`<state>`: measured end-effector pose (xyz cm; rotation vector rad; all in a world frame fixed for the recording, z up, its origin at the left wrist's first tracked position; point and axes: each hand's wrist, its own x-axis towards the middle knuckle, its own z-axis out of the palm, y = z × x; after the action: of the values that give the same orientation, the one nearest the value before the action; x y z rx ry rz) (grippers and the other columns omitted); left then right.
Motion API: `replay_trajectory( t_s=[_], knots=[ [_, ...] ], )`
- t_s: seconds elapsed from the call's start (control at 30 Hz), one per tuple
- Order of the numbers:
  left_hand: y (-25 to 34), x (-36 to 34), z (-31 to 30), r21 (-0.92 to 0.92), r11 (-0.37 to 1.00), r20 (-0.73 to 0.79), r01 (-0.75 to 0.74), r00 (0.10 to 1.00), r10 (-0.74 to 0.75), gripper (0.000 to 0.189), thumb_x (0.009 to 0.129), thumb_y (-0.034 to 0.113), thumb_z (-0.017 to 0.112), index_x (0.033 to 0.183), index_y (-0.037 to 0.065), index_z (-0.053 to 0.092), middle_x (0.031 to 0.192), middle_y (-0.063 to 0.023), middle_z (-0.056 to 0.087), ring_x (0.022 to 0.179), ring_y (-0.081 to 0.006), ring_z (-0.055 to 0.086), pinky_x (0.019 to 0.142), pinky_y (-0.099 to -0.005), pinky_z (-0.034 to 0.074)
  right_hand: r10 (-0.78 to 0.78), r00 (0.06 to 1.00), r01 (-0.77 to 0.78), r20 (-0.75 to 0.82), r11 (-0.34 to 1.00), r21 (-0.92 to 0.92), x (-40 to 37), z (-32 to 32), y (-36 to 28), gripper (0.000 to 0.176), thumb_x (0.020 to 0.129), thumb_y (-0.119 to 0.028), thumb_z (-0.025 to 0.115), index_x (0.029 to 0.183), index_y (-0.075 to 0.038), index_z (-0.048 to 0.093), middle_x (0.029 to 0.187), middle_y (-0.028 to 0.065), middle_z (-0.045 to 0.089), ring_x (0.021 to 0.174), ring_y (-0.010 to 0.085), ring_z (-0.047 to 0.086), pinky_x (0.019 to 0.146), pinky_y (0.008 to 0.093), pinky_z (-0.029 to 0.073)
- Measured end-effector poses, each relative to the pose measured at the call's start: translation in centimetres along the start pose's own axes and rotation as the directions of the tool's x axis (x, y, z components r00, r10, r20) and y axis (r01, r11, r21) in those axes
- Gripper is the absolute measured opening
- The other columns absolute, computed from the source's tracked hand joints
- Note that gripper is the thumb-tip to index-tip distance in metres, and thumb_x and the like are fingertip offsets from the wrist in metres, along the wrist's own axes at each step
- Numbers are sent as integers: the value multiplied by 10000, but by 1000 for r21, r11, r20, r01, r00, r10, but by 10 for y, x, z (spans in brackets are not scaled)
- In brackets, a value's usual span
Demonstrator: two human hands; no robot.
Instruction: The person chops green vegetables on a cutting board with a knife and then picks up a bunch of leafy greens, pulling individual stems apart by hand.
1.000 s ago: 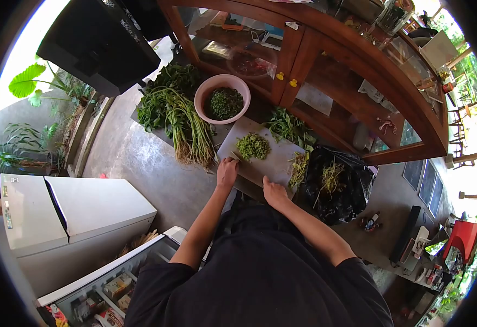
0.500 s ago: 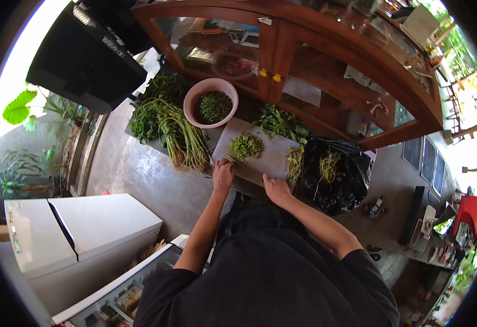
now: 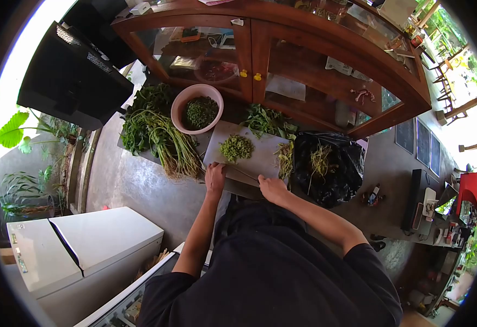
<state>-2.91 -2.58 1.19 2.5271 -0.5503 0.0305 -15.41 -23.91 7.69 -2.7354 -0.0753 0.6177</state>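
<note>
A pale cutting board (image 3: 260,154) carries a heap of chopped green stems (image 3: 236,147). My right hand (image 3: 273,189) is closed round the handle of a knife (image 3: 242,173) at the board's near edge, the thin blade pointing left. Beside the blade's far end, at the board's near left corner, is my left hand (image 3: 215,177), its fingers together; what they pinch is too small to make out. Left of the board lies a bundle of long leafy stems with roots (image 3: 167,141). Behind it stands a pink bowl (image 3: 176,111) of chopped greens.
Leafy greens (image 3: 268,121) lie behind the board and yellowed stems (image 3: 285,158) at its right end. Farther right is a black plastic bag (image 3: 344,177) with scraps. A glass-doored wooden cabinet (image 3: 257,49) stands behind. A white fridge (image 3: 108,234) is at the lower left.
The view has shifted, so the board and bowl appear farther left. The knife blade now shows more clearly between my hands, and my right hand appears slightly left of before.
</note>
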Motion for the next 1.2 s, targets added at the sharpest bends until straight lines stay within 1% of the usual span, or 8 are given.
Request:
replay_trajectory(
  t_s=[0.2, 0.27, 0.4, 0.47, 0.67, 0.83, 0.9, 1.2],
  knots=[
    [-8, -2, 1, -74, 997, -8, -26, 1000, 26, 168, 781, 91, 624, 920, 66, 716, 953, -110, 652, 942, -348, 574, 837, -421, 468, 13, 1000, -14, 10, 999, 49, -4, 0, -4, 279, 894, -122, 433, 1118, 36, 486, 850, 208, 683, 796, 365, 684, 665, 473, 552],
    [-8, -3, 1, -69, 997, -14, -30, 999, 29, 162, 782, 90, 623, 913, 66, 717, 953, -107, 653, 938, -344, 574, 837, -418, 468, 20, 998, -24, 56, 997, 73, -3, -2, -4, 316, 909, -140, 406, 1153, 57, 449, 832, 238, 668, 772, 401, 667, 665, 489, 538],
    [-7, -3, 1, -52, 998, -40, -27, 999, 25, 155, 787, 82, 621, 907, 64, 718, 941, -99, 657, 932, -333, 577, 841, -411, 472, 35, 997, -39, 63, 998, 53, 1, 19, -1, 321, 908, -124, 393, 1173, 48, 450, 871, 235, 672, 810, 393, 671, 704, 487, 538],
    [-6, -5, 3, -61, 998, -45, -7, 999, 4, 156, 787, 79, 621, 909, 65, 718, 938, -97, 658, 932, -333, 578, 842, -410, 474, 50, 999, -51, 4, 996, 68, 4, 31, 2, 377, 908, -113, 386, 1249, 43, 419, 926, 239, 671, 865, 386, 666, 744, 485, 535],
    [-3, -5, 3, 0, 1000, -70, 19, 997, -19, 163, 788, 75, 621, 919, 71, 718, 910, -98, 660, 908, -332, 588, 839, -404, 481, 48, 996, -57, 76, 992, 111, 26, 34, -3, 466, 912, -115, 375, 1352, 37, 345, 980, 253, 663, 910, 383, 656, 759, 482, 533],
    [3, -4, -3, 2, 1000, -103, 30, 994, -30, 150, 792, 78, 623, 909, 73, 717, 891, -112, 659, 881, -331, 597, 826, -406, 481, 38, 999, -41, 30, 994, 97, 9, 48, 10, 465, 907, -124, 385, 1348, 23, 369, 945, 236, 675, 869, 371, 670, 739, 473, 538],
    [4, -4, -2, -80, 986, -45, 144, 988, -148, 116, 801, 71, 627, 873, 40, 712, 905, -137, 668, 927, -340, 603, 896, -415, 458, 50, 998, -55, 45, 992, 118, 3, 51, 16, 461, 911, -131, 383, 1345, 24, 368, 964, 252, 667, 888, 384, 661, 748, 482, 532],
    [2, -8, 1, -71, 992, -54, 100, 993, -104, 118, 780, 65, 636, 859, 27, 715, 913, -132, 655, 925, -337, 597, 878, -420, 465, 44, 998, -42, -39, 997, 68, 19, 47, 5, 458, 896, -126, 393, 1330, 20, 397, 884, 234, 681, 806, 379, 673, 716, 484, 533]
  ],
)
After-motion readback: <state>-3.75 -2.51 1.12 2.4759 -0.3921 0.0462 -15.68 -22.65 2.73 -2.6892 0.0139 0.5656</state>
